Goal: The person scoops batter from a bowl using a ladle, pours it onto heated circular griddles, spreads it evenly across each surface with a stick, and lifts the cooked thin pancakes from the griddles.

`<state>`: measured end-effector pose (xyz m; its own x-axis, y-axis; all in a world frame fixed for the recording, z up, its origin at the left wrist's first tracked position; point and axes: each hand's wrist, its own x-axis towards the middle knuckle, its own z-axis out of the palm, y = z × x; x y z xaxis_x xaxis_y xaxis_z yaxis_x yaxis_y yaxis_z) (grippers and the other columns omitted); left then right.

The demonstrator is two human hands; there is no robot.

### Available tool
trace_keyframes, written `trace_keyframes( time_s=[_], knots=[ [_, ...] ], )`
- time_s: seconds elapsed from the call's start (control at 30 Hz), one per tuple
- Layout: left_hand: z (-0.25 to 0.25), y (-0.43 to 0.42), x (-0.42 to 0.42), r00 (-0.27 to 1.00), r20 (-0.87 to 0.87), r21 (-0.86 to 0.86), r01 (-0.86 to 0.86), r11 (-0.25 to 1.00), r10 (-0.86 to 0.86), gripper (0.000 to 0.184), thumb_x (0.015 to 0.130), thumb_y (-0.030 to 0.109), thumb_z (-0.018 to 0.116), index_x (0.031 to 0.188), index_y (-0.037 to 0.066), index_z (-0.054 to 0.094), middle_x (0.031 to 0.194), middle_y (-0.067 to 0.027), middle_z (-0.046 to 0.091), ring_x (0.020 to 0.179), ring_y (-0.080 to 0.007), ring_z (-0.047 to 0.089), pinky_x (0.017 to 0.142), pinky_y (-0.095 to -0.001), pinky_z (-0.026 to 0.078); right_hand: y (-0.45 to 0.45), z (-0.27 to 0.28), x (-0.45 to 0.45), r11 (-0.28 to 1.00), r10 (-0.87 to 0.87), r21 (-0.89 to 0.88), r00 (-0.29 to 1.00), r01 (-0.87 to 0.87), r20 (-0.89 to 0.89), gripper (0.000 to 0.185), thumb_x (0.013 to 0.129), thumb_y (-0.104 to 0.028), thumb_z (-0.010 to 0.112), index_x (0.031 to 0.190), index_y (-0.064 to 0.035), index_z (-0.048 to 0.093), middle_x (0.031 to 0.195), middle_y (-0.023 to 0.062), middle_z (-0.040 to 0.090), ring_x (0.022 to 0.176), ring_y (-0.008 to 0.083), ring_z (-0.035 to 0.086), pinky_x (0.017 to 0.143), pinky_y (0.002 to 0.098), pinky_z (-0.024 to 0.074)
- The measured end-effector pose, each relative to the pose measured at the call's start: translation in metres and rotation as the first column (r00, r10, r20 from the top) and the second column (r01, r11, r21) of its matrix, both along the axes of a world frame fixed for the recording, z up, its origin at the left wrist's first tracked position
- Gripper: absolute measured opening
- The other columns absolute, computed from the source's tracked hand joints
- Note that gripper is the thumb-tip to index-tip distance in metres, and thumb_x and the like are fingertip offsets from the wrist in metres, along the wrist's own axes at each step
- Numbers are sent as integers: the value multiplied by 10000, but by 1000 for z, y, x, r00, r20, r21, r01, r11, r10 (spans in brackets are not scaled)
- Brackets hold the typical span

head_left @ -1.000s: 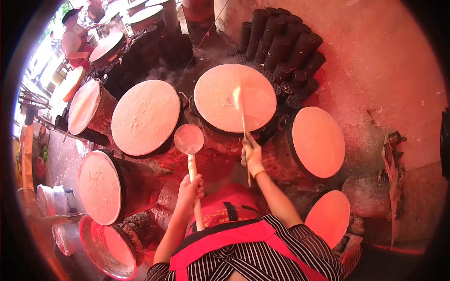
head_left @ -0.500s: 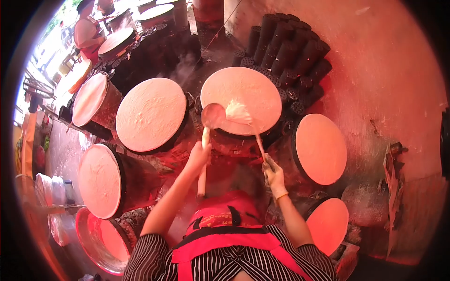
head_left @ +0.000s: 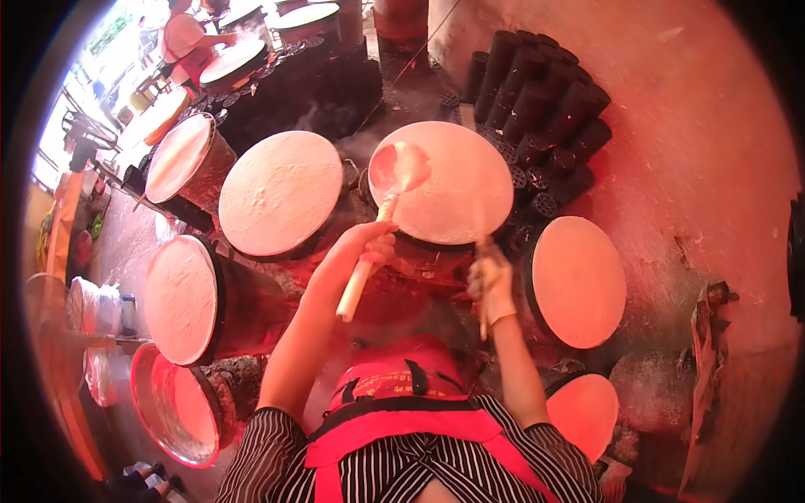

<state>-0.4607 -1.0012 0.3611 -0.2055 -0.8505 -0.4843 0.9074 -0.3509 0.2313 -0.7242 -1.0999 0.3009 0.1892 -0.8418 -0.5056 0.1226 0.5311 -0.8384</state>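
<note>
My left hand is wrapped around the pale wooden handle of a ladle. The ladle's bowl is over the left part of the middle round griddle, tipped right, with pale batter at its lip. Closed around a thin stick-handled tool is my right hand, in a light glove with dark fingers, near the griddle's front right edge. Motion smears this tool's upper part, so its head cannot be made out clearly. A pale layer covers the griddle.
More round, pale-covered griddles stand around me, at left, lower left and right. A red-rimmed basin sits lower left. Stacked black coal cylinders stand behind. Another person works at far left.
My left hand has raised the ladle over the griddle and batter now shows at its lip. My right hand's tool has left the batter patch and is blurred. The view has shifted slightly.
</note>
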Motion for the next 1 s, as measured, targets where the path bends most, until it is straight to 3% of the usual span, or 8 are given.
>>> trace_keyframes(
  time_s=[0.13, 0.23, 0.37, 0.47, 0.57, 0.7, 0.83, 1.0],
  knots=[
    [-6, 14, 3, 998, -48, 128, 43, 991, -37, 97, 999, 120, 510, 1012, 34, 469, 710, 16, 417, 484, -15, 349, 339, -141, 288, -22, -103, -15, 961, 123, -249, 992, -118, 6, 386, 1017, -228, 564, 1399, -173, 563, 956, -14, 658, 682, 40, 503, 598, 189, 407],
    [-18, 37, -1, 1000, -16, 219, 20, 976, -17, 106, 948, 49, 533, 959, 62, 428, 709, 0, 448, 485, -34, 367, 363, -159, 292, 42, -92, -19, 712, 429, -338, 762, -615, -485, 451, 991, -206, 606, 1401, -35, 525, 1349, 87, 602, 1163, 125, 541, 1015, 281, 403],
    [-50, 106, -16, 944, 324, 278, -156, 948, 61, 109, 929, 90, 582, 901, 69, 479, 677, 35, 436, 468, -27, 359, 370, -182, 295, -4, -108, -49, 849, 245, -426, 947, -313, -208, 463, 984, -206, 612, 1403, -31, 519, 1365, 114, 591, 1233, 194, 563, 1063, 324, 408],
    [-47, 166, -30, 918, 352, 350, -310, 884, 182, 99, 951, 115, 581, 910, 67, 505, 698, 26, 448, 466, -30, 341, 364, -180, 274, -14, -66, -57, 959, 95, -216, 929, -181, -359, 468, 997, -183, 584, 1423, -15, 486, 1405, 145, 556, 1302, 193, 503, 1082, 311, 377],
    [-60, 232, -35, 900, 164, 453, -432, 780, 404, 121, 973, 118, 560, 985, 18, 492, 701, -4, 433, 475, -47, 340, 365, -176, 276, 32, -84, -61, 624, 428, -394, 717, -675, -550, 473, 971, -191, 612, 1397, -12, 511, 1342, 194, 595, 1285, 226, 542, 1047, 317, 424],
    [-50, 310, -47, 593, -272, 478, -600, 641, 758, 108, 1017, 84, 480, 1010, -22, 459, 713, -3, 401, 492, -40, 344, 377, -173, 303, 80, -56, 20, 411, 581, -526, 659, -745, -479, 503, 949, -192, 643, 1396, -5, 506, 1348, 197, 589, 1285, 243, 549, 1058, 335, 425],
    [-46, 385, -39, 443, -117, 453, -772, 445, 889, 111, 1021, 86, 465, 1017, -25, 454, 750, -6, 415, 510, -39, 353, 386, -167, 312, 140, -41, 155, 224, 734, -474, 467, -852, -493, 266, 931, -197, 655, 1142, -39, 624, 918, 145, 703, 813, 250, 687, 710, 393, 521],
    [-51, 521, -7, 295, 97, 358, -902, 243, 951, 104, 999, 89, 506, 1012, -6, 467, 741, -9, 437, 515, -34, 362, 393, -163, 293, 312, -43, 332, -475, 421, -467, 273, -746, -865, 218, 871, -260, 675, 955, -111, 541, 854, 98, 655, 765, 343, 660, 652, 443, 529]
  ],
)
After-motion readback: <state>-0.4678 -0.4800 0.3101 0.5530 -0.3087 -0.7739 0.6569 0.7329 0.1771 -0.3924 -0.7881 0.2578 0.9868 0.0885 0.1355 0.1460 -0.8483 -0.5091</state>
